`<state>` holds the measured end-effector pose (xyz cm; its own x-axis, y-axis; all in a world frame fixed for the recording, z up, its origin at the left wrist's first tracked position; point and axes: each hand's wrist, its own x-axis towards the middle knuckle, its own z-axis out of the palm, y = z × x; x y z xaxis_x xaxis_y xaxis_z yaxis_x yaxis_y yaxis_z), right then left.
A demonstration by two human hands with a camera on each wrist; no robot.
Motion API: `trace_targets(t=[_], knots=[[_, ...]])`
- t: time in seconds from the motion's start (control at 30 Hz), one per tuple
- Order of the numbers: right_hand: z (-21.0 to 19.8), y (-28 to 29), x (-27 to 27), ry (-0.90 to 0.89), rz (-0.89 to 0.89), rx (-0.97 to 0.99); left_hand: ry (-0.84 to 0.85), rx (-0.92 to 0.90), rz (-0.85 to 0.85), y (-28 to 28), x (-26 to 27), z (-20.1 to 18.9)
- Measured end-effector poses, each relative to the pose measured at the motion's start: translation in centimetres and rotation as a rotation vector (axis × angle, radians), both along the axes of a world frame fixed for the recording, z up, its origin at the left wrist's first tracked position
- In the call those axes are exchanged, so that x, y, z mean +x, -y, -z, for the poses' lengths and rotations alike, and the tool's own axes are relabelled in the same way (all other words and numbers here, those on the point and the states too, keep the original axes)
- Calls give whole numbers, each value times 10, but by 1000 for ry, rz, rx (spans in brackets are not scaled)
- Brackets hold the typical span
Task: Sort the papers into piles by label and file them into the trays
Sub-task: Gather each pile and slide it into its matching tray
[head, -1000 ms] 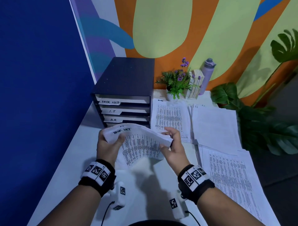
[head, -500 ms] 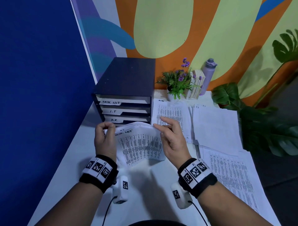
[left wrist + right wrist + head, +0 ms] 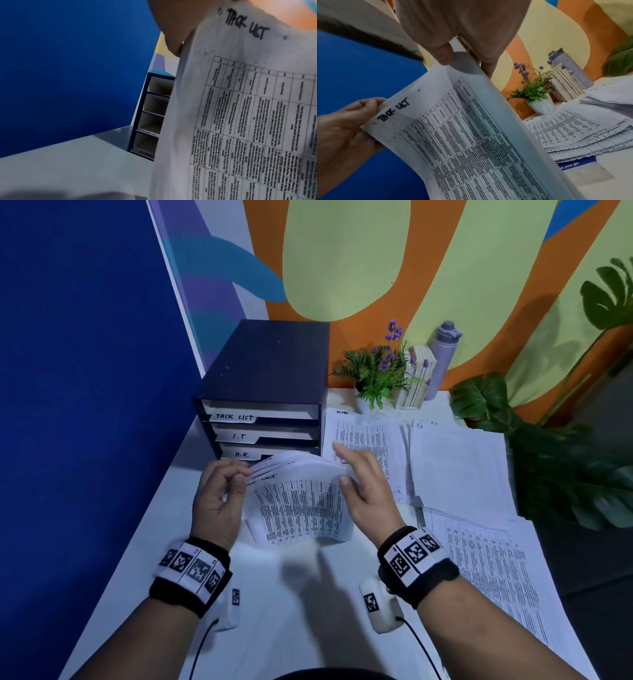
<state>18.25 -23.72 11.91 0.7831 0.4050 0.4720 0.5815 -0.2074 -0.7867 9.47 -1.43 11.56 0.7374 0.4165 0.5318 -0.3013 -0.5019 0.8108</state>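
Observation:
A stack of printed sheets marked TASK LIST (image 3: 298,508) stands bowed on its lower edge on the white table (image 3: 291,621), just in front of the dark blue tray unit (image 3: 270,361). My left hand (image 3: 236,477) pinches the stack's top left corner beside the label (image 3: 393,109). My right hand (image 3: 346,470) pinches the top right corner, thumb in front and fingers behind (image 3: 464,56). The tray slots read TASK LIST (image 3: 234,416), I.T and H.R.; the left wrist view shows a bottom slot marked ADMIN (image 3: 145,154). The stack (image 3: 248,121) hides the slots' right side there.
Three more paper piles lie to the right: ADMIN (image 3: 370,446), IT (image 3: 459,467) and one nearer the front edge (image 3: 489,570). A small potted plant (image 3: 373,378), books (image 3: 419,378) and a bottle (image 3: 443,354) stand at the back. A blue wall (image 3: 85,405) borders the left.
The stack was curled over and lifted between both hands; now it stands nearer the trays. My right hand went from resting flat on the top edge to pinching the top right corner.

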Motion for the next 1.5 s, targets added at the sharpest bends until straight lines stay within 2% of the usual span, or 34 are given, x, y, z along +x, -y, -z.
trace_targets(t=[0.1,0.17,0.3,0.47,0.57,0.67,0.8,0.87,0.93,1.07,1.23,1.37,1.47,1.5], knots=[[1,0,0,-76,-31,14,3,-2,-7,-2,0,-1],[2,-3,0,-85,28,31,-23,-33,-9,1,-1,-2],[4,-8,1,-159,190,171,-90,-208,40,-2,-5,1],[2,-3,3,-332,187,305,-483,-286,23,-1,-9,17],[-3,0,1,-417,175,391,-605,-367,-47,5,-8,24],[-1,7,6,-548,176,393,-599,-449,-60,8,-7,27],[20,12,-1,-758,39,52,-618,-587,-53,12,-7,39],[31,9,-12,-772,89,-13,-648,-679,-48,13,-6,53],[42,9,-19,-771,210,1,-689,-684,-53,17,-8,62],[59,10,-24,-760,316,-3,-685,-516,-134,25,-14,63],[50,8,-32,-712,291,95,-532,-534,-137,29,-16,55],[48,10,-40,-618,242,65,-474,-588,-63,29,-23,54],[38,11,-48,-630,147,154,-455,-606,-3,30,-29,54],[32,11,-49,-579,138,195,-444,-605,0,30,-30,54]])
